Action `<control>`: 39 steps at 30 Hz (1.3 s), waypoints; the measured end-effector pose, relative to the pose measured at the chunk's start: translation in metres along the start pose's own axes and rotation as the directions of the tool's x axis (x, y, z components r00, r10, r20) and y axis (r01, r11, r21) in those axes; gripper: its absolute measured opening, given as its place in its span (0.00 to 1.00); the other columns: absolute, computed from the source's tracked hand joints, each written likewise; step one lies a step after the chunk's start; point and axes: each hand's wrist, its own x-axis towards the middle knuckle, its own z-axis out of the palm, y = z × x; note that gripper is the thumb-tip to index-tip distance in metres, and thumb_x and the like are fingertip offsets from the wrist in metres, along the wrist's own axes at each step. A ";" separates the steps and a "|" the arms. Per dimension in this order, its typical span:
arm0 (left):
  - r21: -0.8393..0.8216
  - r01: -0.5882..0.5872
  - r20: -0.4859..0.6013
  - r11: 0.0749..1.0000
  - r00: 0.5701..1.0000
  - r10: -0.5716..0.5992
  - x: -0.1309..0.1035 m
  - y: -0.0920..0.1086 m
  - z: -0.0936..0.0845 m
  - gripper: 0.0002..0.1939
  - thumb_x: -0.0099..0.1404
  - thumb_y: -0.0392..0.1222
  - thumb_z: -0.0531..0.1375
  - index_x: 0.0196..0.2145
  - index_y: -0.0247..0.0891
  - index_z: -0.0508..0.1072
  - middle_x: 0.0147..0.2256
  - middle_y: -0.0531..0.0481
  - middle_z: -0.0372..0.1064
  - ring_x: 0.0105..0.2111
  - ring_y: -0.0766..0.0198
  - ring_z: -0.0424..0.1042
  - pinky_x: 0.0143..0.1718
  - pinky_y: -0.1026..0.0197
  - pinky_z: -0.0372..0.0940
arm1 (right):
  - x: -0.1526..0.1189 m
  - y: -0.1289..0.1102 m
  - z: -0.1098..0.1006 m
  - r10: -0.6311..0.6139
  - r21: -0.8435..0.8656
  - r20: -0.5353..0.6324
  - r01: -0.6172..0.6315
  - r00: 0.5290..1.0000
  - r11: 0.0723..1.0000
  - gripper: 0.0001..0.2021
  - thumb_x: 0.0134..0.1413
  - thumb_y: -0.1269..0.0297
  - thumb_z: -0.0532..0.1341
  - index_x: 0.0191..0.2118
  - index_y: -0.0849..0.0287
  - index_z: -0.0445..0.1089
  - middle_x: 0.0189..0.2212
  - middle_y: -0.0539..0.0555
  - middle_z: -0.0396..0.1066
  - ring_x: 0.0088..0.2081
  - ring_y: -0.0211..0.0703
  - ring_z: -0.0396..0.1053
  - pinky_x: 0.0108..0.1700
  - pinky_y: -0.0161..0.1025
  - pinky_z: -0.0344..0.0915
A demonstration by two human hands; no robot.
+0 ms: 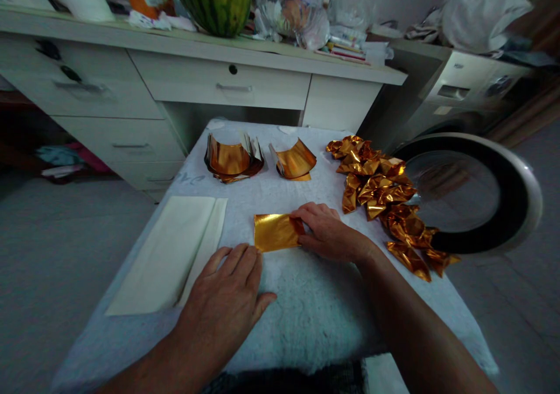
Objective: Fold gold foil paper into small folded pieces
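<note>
A flat rectangle of gold foil paper (pixel 276 232) lies on the cloth-covered table. My right hand (pixel 321 229) has its right edge between thumb and fingers, and the foil there looks darker and slightly raised. My left hand (pixel 234 286) rests palm down, fingers stretched out and thumb apart, with its fingertips at the foil's lower left corner. Beyond the hands stand a curled stack of gold foil sheets (pixel 230 158) and a smaller curled stack (pixel 296 159). Folded, crinkled gold foil pieces (pixel 376 187) are heaped along the table's right side.
Folded white paper (pixel 168 254) lies left on the table's pale cloth (pixel 315 306). Behind is a white drawer counter (pixel 236 82) bearing a cut watermelon (pixel 214 3) and clutter. A washing machine's open round door (pixel 459 193) reaches close to the table's right edge.
</note>
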 end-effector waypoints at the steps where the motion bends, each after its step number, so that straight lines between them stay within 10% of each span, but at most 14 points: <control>1: 0.001 0.003 0.001 1.000 1.000 -0.003 0.003 0.001 -0.002 0.21 0.60 0.49 0.66 0.45 0.30 0.78 0.45 0.37 0.75 0.46 0.46 0.71 0.50 0.44 0.64 | 0.000 -0.002 0.001 0.009 -0.010 -0.017 -0.009 1.000 1.000 0.18 0.60 0.62 0.59 0.56 0.56 0.64 0.52 0.59 0.65 0.51 0.53 0.60 0.52 0.51 0.56; 11: -0.029 -0.090 -0.004 0.996 0.996 0.090 0.022 0.008 0.013 0.18 0.64 0.42 0.63 0.49 0.30 0.75 0.44 0.39 0.75 0.44 0.47 0.72 0.46 0.46 0.68 | 0.004 -0.019 0.020 0.081 -0.122 -0.186 -0.105 0.979 0.987 0.27 0.56 0.40 0.58 0.50 0.58 0.66 0.47 0.60 0.66 0.47 0.56 0.60 0.48 0.52 0.56; 32: 0.059 -0.138 -0.171 0.989 0.974 0.146 0.001 -0.001 0.019 0.10 0.64 0.35 0.59 0.39 0.28 0.78 0.39 0.36 0.75 0.38 0.48 0.75 0.36 0.49 0.73 | -0.003 0.015 -0.002 -0.055 0.148 0.059 0.046 0.997 0.988 0.36 0.56 0.72 0.58 0.69 0.54 0.47 0.63 0.62 0.57 0.61 0.59 0.55 0.60 0.61 0.52; 39: -0.074 -0.086 0.058 0.994 0.994 0.090 0.017 -0.008 0.005 0.05 0.63 0.35 0.61 0.36 0.33 0.76 0.34 0.42 0.74 0.35 0.49 0.73 0.35 0.46 0.71 | -0.005 0.028 -0.001 -0.120 0.237 0.017 0.113 0.993 0.965 0.41 0.49 0.72 0.63 0.68 0.56 0.46 0.60 0.61 0.62 0.59 0.57 0.58 0.60 0.58 0.53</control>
